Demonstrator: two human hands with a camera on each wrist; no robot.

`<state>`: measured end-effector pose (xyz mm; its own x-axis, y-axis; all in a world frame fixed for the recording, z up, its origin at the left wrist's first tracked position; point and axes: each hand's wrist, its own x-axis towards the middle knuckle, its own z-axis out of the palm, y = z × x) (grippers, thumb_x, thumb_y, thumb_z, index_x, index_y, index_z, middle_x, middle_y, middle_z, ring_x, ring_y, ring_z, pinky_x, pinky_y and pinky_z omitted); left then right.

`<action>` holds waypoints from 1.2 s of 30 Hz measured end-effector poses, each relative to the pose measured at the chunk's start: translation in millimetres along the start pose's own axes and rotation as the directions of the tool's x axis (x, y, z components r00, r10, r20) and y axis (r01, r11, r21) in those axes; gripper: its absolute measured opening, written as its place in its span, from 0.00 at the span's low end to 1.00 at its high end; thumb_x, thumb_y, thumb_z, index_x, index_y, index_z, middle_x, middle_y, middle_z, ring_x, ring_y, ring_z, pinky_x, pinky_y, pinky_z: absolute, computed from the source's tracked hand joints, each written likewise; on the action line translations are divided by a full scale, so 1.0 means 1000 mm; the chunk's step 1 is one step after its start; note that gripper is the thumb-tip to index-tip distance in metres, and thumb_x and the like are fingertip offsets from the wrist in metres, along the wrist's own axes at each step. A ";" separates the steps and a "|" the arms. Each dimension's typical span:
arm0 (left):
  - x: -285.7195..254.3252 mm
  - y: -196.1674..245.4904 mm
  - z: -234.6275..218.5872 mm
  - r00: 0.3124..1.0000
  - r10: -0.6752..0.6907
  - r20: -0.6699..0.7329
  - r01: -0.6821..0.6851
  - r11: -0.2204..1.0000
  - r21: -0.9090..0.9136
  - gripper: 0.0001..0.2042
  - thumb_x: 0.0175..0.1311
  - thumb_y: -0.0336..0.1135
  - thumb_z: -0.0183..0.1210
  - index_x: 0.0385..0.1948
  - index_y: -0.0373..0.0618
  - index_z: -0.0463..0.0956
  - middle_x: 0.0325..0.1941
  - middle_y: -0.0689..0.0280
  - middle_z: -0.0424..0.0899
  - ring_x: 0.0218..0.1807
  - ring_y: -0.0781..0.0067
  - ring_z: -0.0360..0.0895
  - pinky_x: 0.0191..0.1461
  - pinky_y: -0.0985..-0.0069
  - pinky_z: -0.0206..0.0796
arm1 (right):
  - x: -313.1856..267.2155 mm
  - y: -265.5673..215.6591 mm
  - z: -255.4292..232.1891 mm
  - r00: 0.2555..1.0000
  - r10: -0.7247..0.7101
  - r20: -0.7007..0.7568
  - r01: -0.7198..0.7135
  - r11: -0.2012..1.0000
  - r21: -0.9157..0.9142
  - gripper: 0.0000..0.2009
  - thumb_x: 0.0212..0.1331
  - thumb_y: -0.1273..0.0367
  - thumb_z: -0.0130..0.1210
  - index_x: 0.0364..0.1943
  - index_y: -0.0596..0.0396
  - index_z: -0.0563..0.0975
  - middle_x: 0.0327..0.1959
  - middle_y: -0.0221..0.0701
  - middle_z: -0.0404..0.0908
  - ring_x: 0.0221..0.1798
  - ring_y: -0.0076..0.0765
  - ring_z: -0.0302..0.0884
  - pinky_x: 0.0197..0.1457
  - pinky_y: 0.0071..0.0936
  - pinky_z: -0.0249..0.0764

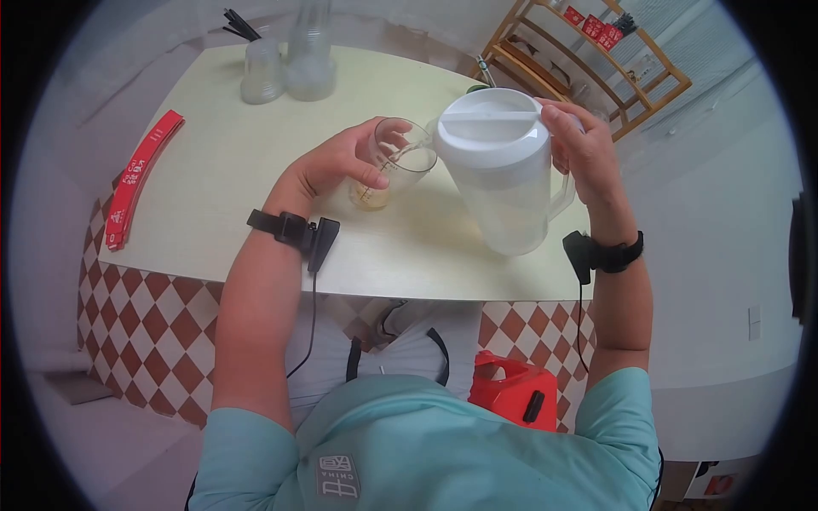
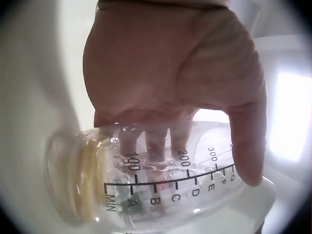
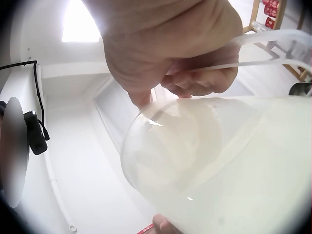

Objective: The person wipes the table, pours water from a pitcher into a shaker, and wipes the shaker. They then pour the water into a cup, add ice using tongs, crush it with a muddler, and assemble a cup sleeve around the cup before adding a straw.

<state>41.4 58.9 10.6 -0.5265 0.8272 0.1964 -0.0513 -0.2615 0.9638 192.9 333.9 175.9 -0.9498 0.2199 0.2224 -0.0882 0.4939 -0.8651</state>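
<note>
My left hand (image 1: 341, 160) holds a clear measuring cup (image 1: 372, 198) tilted over the table, thumb on the near side and fingers behind it. In the left wrist view the measuring cup (image 2: 161, 187) shows black graduations, clear liquid inside and a yellowish layer at its base. My right hand (image 1: 588, 157) grips the handle of a translucent plastic pitcher (image 1: 507, 209) with a white lid (image 1: 494, 128). The pitcher leans left with its spout at the cup's rim, and a thin stream of clear liquid runs into the cup. Pale liquid fills part of the pitcher (image 3: 234, 156).
The pale table (image 1: 256, 162) carries red printed strips (image 1: 143, 179) at the left and stacked clear plastic cups (image 1: 311, 72) at the back. Black straws (image 1: 242, 25) stand beside these. A wooden rack (image 1: 532, 68) is behind at right. A red jerrycan (image 1: 511, 387) sits below the table.
</note>
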 end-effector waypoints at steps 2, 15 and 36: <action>-0.001 0.000 -0.003 1.000 0.001 0.001 -0.001 1.000 -0.004 0.48 0.32 0.34 0.75 0.68 0.46 0.68 0.59 0.63 0.76 0.60 0.65 0.71 0.69 0.68 0.58 | 0.000 0.000 0.002 1.000 0.000 0.004 0.000 1.000 -0.002 0.22 0.62 0.55 0.66 0.50 0.61 0.83 0.21 0.18 0.72 0.20 0.11 0.62 0.22 0.15 0.57; -0.003 0.003 -0.006 1.000 0.021 -0.009 -0.021 0.998 0.058 0.48 0.33 0.36 0.74 0.69 0.44 0.67 0.58 0.62 0.76 0.58 0.65 0.69 0.68 0.69 0.58 | 0.001 -0.003 0.009 1.000 -0.021 0.000 0.021 0.999 -0.050 0.22 0.62 0.54 0.66 0.48 0.59 0.84 0.25 0.20 0.76 0.22 0.12 0.65 0.24 0.15 0.59; -0.009 0.011 -0.008 1.000 -0.003 -0.031 0.005 0.998 0.070 0.50 0.32 0.38 0.72 0.71 0.45 0.67 0.56 0.63 0.75 0.55 0.66 0.67 0.66 0.71 0.59 | 0.001 -0.006 0.016 1.000 -0.008 0.014 0.009 0.995 -0.099 0.22 0.60 0.53 0.67 0.48 0.57 0.84 0.30 0.21 0.79 0.28 0.13 0.68 0.29 0.15 0.61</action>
<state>38.9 44.6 18.2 -0.5527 0.8119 0.1882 0.0055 -0.2223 0.9750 187.5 318.1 174.4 -0.9532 0.2042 0.2231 -0.0670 0.5766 -0.8143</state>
